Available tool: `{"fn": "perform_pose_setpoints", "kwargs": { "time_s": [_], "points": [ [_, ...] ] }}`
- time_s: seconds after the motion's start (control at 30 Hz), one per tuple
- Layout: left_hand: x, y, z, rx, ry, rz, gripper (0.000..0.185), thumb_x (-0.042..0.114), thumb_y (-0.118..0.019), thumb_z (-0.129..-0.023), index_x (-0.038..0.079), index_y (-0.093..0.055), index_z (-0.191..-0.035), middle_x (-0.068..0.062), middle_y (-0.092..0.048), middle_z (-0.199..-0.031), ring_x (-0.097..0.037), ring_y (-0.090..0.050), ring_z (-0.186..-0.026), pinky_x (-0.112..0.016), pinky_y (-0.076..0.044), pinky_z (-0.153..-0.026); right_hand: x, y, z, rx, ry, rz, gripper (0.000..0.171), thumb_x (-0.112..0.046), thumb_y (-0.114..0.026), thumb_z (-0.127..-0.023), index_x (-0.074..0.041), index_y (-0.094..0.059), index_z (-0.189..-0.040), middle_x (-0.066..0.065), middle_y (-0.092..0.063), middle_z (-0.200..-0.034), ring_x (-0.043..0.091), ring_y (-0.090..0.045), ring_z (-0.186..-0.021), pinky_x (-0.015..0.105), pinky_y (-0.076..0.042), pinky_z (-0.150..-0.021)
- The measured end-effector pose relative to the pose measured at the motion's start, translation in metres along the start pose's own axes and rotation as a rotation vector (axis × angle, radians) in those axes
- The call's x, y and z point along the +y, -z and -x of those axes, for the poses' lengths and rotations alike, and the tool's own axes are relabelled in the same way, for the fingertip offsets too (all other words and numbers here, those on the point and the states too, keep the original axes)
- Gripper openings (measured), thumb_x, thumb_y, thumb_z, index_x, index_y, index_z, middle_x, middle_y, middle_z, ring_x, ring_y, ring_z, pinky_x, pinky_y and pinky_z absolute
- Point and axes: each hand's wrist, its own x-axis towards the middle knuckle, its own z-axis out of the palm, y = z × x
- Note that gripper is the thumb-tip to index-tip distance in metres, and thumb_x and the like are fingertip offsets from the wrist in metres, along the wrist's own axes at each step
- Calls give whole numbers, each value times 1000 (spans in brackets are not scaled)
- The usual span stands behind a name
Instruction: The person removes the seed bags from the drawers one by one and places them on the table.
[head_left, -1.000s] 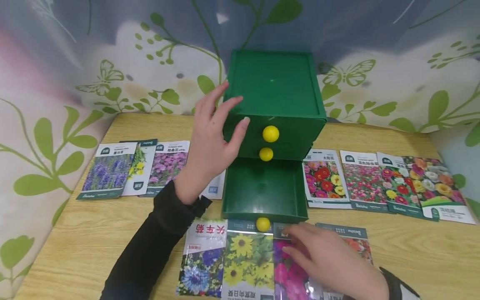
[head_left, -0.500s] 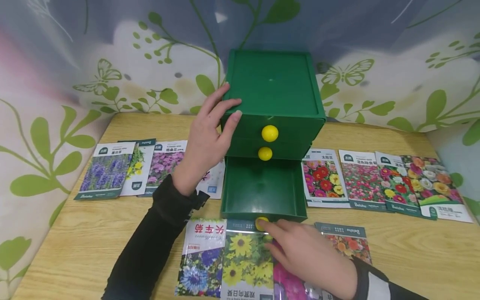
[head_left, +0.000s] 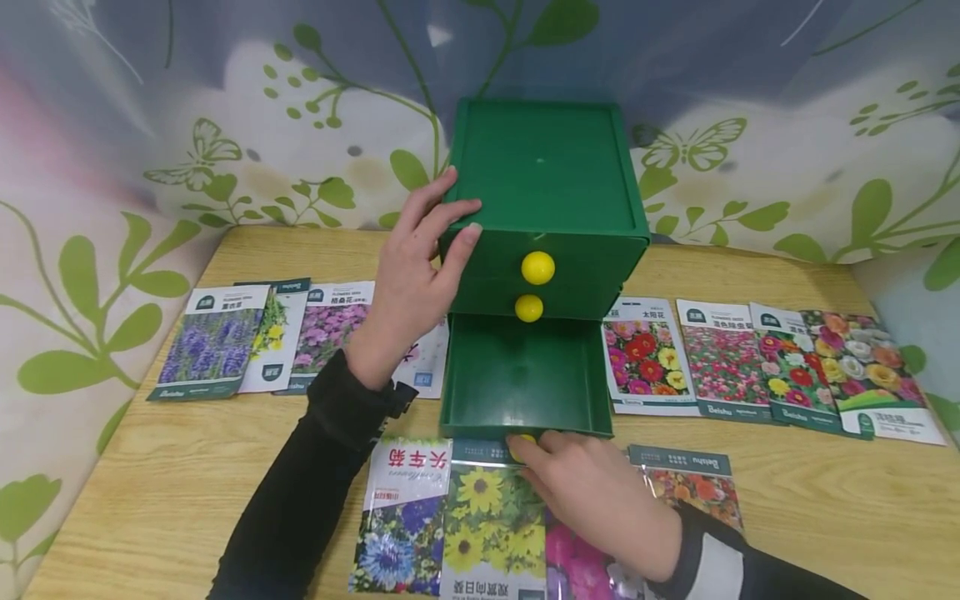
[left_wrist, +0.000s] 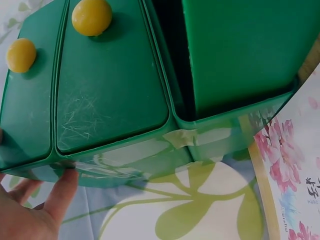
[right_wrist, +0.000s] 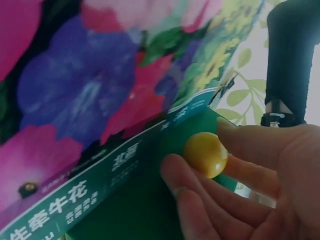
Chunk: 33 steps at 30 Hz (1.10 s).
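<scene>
A green three-drawer cabinet (head_left: 549, 200) is seen standing at the back middle of the tabletop (head_left: 180, 483). Its bottom drawer (head_left: 525, 379) is drawn fully out toward the person and appears to hold nothing, while the two drawers above it are closed, each with a yellow ball knob (head_left: 538, 267) on its front.

The cabinet is steadied by the left hand (head_left: 414, 283), whose fingers (head_left: 457, 212) are laid over the cabinet's upper left front corner and side, fairly straight and pressing rather than clasping. In the left wrist view the fingertips are seen touching the cabinet's lower edge.

The right hand (head_left: 592, 492) is placed at the front of the open drawer. Its yellow knob (right_wrist: 205, 154) is pinched between the curled fingers (right_wrist: 187, 192) and the thumb, as the right wrist view plainly shows; in the head view the knob is nearly hidden by the hand.

Flower seed packets are spread flat about the cabinet: a lavender packet (head_left: 212, 342) and others to its left, a row with a red-flowered packet (head_left: 648, 357) to its right, and a sunflower packet (head_left: 491, 521) among those just in front of the open drawer, partly under the right hand.

By judgement, the drawer stands open and is gripped by its knob, but no packet has been put inside; every packet visible lies on the tabletop, so the sorting or stowing seems barely begun.
</scene>
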Motion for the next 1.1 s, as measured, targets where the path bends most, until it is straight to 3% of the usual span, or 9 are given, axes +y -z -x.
{"fn": "perform_pose_setpoints", "kwargs": {
  "time_s": [0.33, 0.6, 0.87, 1.1],
  "points": [
    [0, -1, 2, 11, 2, 10, 37, 33, -51, -105, 6, -66, -126, -12, -44, -150, -20, -57, -116, -29, -37, -60, 5, -5, -4, 95, 71, 78, 14, -15, -78, -86, -14, -69, -97, -6, -53, -63, 4, -39, -53, 19, -34, -46],
    [-1, -3, 2, 19, 8, 15, 49, 45, -44, -105, 7, -67, -126, -9, -44, -151, -18, -54, -122, -28, -36, -60, 8, -3, -9, 121, 67, 96, 14, -17, -76, -87, -14, -72, -99, -5, -53, -65, 6, -36, -54, 19, -32, -47],
    [0, -2, 3, 16, 29, 32, 44, 42, -47, -105, 8, -67, -126, -6, -43, -152, -15, -51, -126, -29, -37, -59, 12, -4, -15, 162, 69, 66, 17, -16, -80, -83, -12, -73, -98, -4, -54, -63, 6, -37, -52, 19, -32, -45],
    [0, -2, 2, 7, 57, 43, 31, 27, -56, -104, 9, -67, -127, -4, -42, -152, -13, -46, -132, -30, -40, -57, 16, -2, -20, 180, 61, 80, 20, -15, -82, -81, -12, -74, -99, -3, -56, -65, 6, -41, -53, 21, -36, -45]
  ]
}}
